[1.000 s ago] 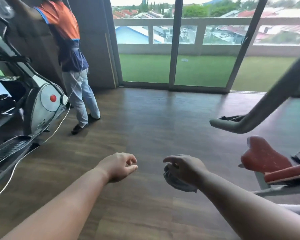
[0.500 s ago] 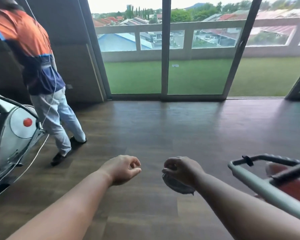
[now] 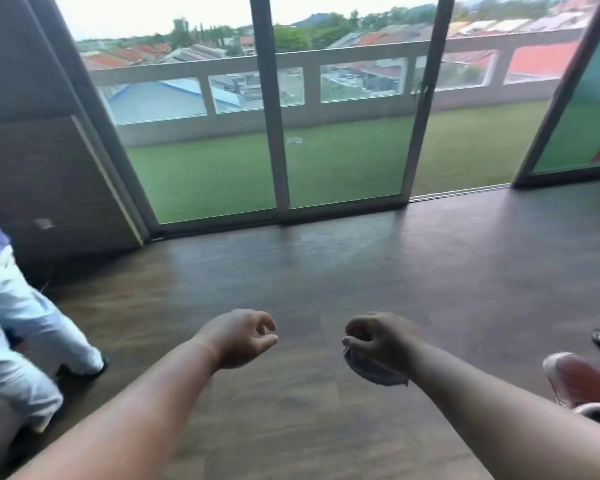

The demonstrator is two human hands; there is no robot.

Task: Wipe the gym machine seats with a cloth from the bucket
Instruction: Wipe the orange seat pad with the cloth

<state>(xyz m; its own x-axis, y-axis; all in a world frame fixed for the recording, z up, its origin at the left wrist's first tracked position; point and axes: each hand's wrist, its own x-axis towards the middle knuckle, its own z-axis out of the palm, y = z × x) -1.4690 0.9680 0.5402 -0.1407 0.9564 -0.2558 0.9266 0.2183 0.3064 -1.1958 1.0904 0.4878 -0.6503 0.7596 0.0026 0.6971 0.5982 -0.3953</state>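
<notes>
The right hand (image 3: 378,339) is curled tight around a gray cloth (image 3: 373,370), which hangs under it at 5 o'clock. The left hand (image 3: 239,337) holds nothing, its fingers loosely bent. A red seat (image 3: 582,384) sits at 4 o'clock. Another person's legs (image 3: 25,344) stand at 9 o'clock on the wood floor (image 3: 326,271).

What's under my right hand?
A bunched grey cloth hangs below the right hand, gripped by its fingers, over bare wood floor. The hand covers the cloth's top.
</notes>
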